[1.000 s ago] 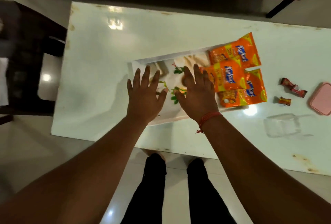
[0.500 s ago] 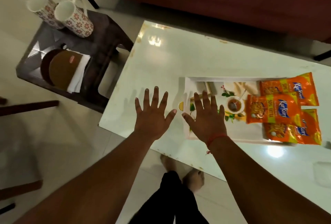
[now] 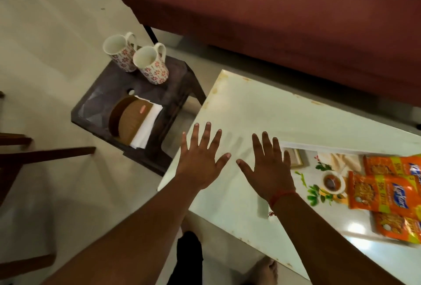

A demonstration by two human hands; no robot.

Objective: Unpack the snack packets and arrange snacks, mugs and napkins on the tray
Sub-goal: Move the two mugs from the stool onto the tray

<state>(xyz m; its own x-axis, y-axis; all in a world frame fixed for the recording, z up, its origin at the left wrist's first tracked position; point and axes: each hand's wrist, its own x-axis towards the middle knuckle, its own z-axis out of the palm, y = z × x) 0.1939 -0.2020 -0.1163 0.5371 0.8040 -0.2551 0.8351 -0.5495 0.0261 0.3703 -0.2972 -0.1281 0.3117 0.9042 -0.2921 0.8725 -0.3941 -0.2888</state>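
- Hands first: left hand (image 3: pixel 202 166) and right hand (image 3: pixel 268 171) both hover flat over the white table (image 3: pixel 250 111), fingers spread and straight, holding nothing.
- Snack packets (image 3: pixel 385 193) lie overlapping on the printed tray (image 3: pixel 305 150) at about 3 o'clock from the right hand, still sealed by the look of them.
- Two floral mugs (image 3: pixel 141 59) stand upright, touching, on the dark stool (image 3: pixel 177 93) at 11 o'clock from the left hand; white napkins (image 3: pixel 148 125) sit in a brown holder (image 3: pixel 127 120) nearer, at 10 o'clock.
- Handling, as a judgement: the mugs look ceramic, so rigid, fairly heavy and breakable; best taken by the handle or round the body, one per hand.
- Napkins are soft and light; pinch a few at the exposed edge.
- Packets look light, crinkly and slick; grip the top seam to tear.
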